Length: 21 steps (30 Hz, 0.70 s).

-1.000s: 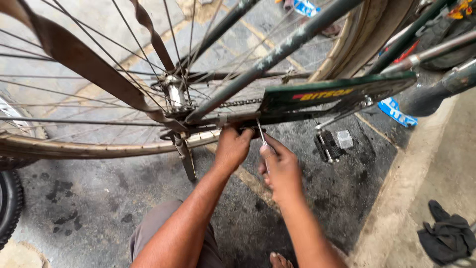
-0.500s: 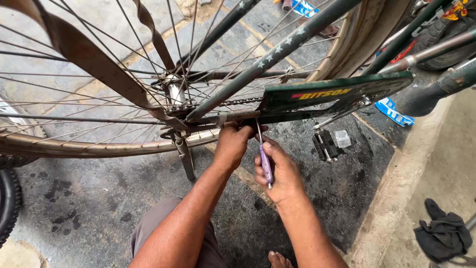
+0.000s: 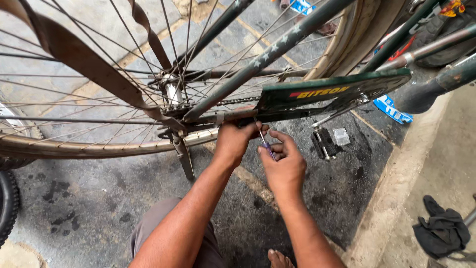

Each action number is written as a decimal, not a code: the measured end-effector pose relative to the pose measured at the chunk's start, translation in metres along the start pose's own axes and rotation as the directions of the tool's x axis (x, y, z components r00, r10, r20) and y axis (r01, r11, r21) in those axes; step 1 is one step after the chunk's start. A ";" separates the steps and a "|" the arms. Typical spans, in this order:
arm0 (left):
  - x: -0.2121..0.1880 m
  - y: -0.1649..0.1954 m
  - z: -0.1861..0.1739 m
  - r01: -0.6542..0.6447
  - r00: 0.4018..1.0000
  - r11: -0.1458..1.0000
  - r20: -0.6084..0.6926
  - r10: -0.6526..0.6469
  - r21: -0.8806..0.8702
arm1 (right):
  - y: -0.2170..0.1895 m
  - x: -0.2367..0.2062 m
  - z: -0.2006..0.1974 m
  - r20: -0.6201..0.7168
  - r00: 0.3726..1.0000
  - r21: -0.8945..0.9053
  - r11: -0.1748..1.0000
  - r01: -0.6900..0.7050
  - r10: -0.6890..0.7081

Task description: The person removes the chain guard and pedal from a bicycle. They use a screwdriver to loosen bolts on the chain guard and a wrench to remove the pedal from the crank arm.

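- The screwdriver (image 3: 266, 145) is what I am working with: a thin metal shaft on a purple handle, tip pointed up at the lower edge of the green chain guard (image 3: 333, 92), just behind the rear wheel.
- My right hand (image 3: 283, 165) has its fingers curled shut around the purple handle, with the thumb lying along the side.
- My left hand (image 3: 237, 140) is closed around the frame stay right where the guard's rear end meets it, fingers wrapped over the top; I cannot tell whether it also pinches a small part there.
- As I judge it, I am in the middle of the job: the tool is seated at the fastening point, but the screw itself is hidden by my fingers, so I cannot say whether it is loose or tight.
- The guard sits level along the chain (image 3: 233, 100), apparently in its place, so only this rear fixing looks like it needs work.
- The rear wheel (image 3: 74, 144) stands to my left with its kickstand (image 3: 184, 156) down on the dark floor.
- A pedal (image 3: 323, 143) hangs just to the right of my hands, and a dark rag (image 3: 442, 232) lies well apart on the concrete at the right.
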<state>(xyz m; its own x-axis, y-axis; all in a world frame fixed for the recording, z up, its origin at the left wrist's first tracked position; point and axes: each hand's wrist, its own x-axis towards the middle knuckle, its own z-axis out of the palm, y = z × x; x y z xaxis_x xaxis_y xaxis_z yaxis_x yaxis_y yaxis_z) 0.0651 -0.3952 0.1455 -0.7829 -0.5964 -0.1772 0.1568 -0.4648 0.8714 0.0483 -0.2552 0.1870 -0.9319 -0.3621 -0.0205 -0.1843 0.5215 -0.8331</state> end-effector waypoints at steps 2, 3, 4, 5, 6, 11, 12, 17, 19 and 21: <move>0.001 0.000 0.003 -0.009 1.000 0.999 0.008 0.010 -0.037 | 0.013 0.004 -0.002 0.111 0.994 0.396 0.918 -0.026 -0.019; 0.001 0.000 0.003 -0.006 1.000 0.999 -0.005 0.006 -0.049 | 0.019 0.006 -0.002 0.181 0.983 0.490 0.862 -0.126 0.041; 0.001 -0.001 0.004 -0.002 1.000 0.998 -0.016 0.001 -0.061 | 0.024 0.007 -0.003 0.257 0.962 0.569 0.790 -0.228 0.092; 0.000 -0.002 0.004 0.009 1.000 0.997 -0.028 -0.011 -0.073 | 0.029 0.007 -0.002 0.338 0.931 0.630 0.701 -0.333 0.138; 0.000 -0.002 0.004 0.033 0.999 0.997 -0.027 -0.035 -0.074 | 0.032 0.005 -0.001 0.421 0.889 0.671 0.598 -0.439 0.180; -0.004 -0.006 0.001 -0.099 0.995 0.967 -0.013 0.099 -0.235 | 0.031 -0.011 0.013 -0.191 0.695 -0.423 0.697 0.579 -0.693; -0.004 -0.006 0.001 -0.090 0.996 0.962 -0.014 0.090 -0.258 | 0.029 -0.014 0.015 -0.163 0.734 -0.437 0.715 0.545 -0.659; -0.005 -0.007 -0.001 -0.055 0.998 0.965 -0.052 0.043 -0.256 | 0.020 -0.003 0.009 0.206 0.932 0.408 0.840 -0.359 0.298; -0.005 -0.007 0.000 -0.050 0.998 0.957 -0.058 0.035 -0.286 | 0.020 0.002 0.004 0.489 0.858 0.639 0.604 -0.476 0.158; -0.005 -0.006 0.000 -0.052 0.998 0.952 -0.048 0.039 -0.301 | 0.020 0.003 0.004 0.187 0.981 0.522 0.851 -0.049 -0.058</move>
<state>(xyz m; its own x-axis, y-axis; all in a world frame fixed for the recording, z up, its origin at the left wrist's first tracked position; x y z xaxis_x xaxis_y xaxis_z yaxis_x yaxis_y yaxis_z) 0.0685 -0.3895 0.1412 -0.7466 -0.6445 -0.1646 0.3711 -0.6089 0.7011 0.0430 -0.2487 0.1678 -0.8448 -0.5297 -0.0748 0.0517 0.0584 -0.9970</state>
